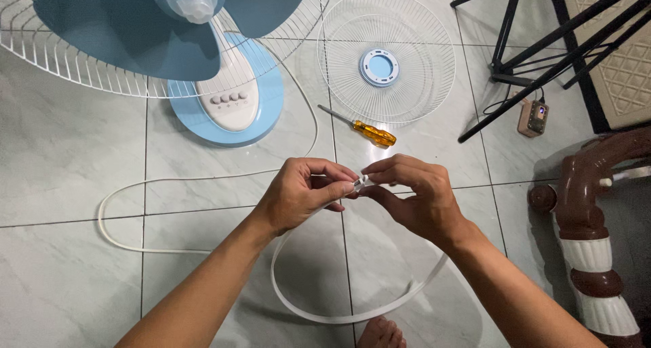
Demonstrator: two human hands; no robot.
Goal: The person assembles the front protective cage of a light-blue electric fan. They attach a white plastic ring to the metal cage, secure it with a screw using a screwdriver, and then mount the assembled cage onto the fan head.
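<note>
At the centre of the frame, head view: the left hand [298,193] and the right hand [413,195] meet fingertip to fingertip over the tiled floor [68,151]. Both hands are closed in a pinch on the two ends of a thin white plastic ring band [339,315], whose small clasp [362,182] sits between the thumbs and forefingers. From the clasp the band hangs down in a wide loop toward the lower middle of the frame, where toes of a bare foot [380,334] show at the bottom edge.

Upper left: a pale blue fan with its blades [129,36] and rear wire guard [61,60] stands on a blue-and-white base [230,97] carrying a row of buttons. A white power cord [115,185] runs from the base in a long curve across the floor at left.

Upper centre: the front wire guard [386,56], round with a blue hub, lies flat on the floor, well apart from the hands. Just below it lies a screwdriver [366,129] with an orange handle, near the right hand.

Upper right: black stand legs [515,56] and a small box-shaped device [533,117] on a cable. Right edge: a brown-and-white turned furniture leg [583,233].
</note>
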